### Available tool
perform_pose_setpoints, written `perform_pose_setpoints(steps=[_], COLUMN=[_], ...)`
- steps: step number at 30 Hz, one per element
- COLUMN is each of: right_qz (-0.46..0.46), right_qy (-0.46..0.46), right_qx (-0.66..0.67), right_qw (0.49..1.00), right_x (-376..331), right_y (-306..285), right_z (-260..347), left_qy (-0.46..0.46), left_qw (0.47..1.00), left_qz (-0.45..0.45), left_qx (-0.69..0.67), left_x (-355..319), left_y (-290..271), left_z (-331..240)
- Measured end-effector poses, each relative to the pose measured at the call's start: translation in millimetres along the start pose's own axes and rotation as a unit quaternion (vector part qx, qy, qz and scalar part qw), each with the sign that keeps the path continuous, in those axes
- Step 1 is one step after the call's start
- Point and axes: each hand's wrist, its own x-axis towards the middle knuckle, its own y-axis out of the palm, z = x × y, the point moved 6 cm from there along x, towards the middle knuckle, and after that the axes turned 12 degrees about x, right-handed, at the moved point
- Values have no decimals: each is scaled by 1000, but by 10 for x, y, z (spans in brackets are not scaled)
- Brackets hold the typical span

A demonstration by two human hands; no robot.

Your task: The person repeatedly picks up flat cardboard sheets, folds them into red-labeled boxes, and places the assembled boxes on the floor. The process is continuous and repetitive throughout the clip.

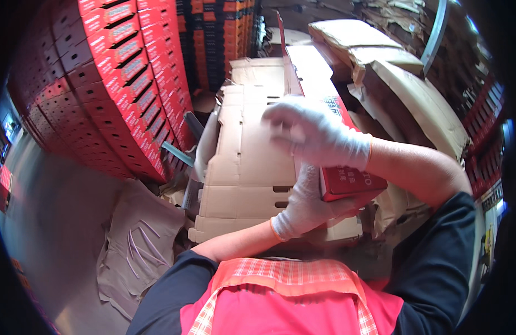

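My left hand (pixel 306 207), in a pale glove, is wrapped round the near end of a red cardboard box (pixel 347 181). Its thumb side lies along the box's left face, and the other fingers go partly out of sight beneath it. The box stretches away from me, with a bright white top panel (pixel 314 64) and a thin raised flap at its far left. Reaching across from the right, my gloved right hand (pixel 322 134) is over the box's left edge. Its fingers are bent and smeared by motion, so whether they pinch anything cannot be made out.
Under the box lies a stack of flat brown cardboard blanks (pixel 244 173). Tall stacks of red cartons (pixel 121 67) rise at the left, with orange and black ones (pixel 213 44) behind. Brown paper-wrapped bundles (pixel 420 95) lean at the right. Brown sheeting (pixel 138 245) with straps lies on the floor.
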Motion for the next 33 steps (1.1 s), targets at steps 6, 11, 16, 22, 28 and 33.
perform_pose_setpoints(steps=[6, 11, 16, 22, 28, 33], right_qz=[-310, -11, 121, 222, 292, 136], right_qy=[553, 248, 162, 285, 65, 190], right_qx=[280, -4, -301, -382, -159, -116], right_qw=[721, 969, 932, 851, 941, 965], right_x=[-50, 155, -620, -1846, -2247, -2066], right_y=[-510, 76, 450, 487, 860, 706], right_z=[-874, -1070, -1635, -2066, -621, -461], left_qy=[-46, -60, 76, 174, 204, 207], left_qw=[998, 978, 936, 608, 519, 632], left_qz=[-4, 139, 255, -39, 428, 433], left_qx=[-47, 142, 232, 774, 711, 609], left_x=[-189, -545, -1017, -804, -854, -471], left_y=[-238, -115, -542, -2275, -2128, -1632], left_z=[225, 161, -205, -160, 836, 964])
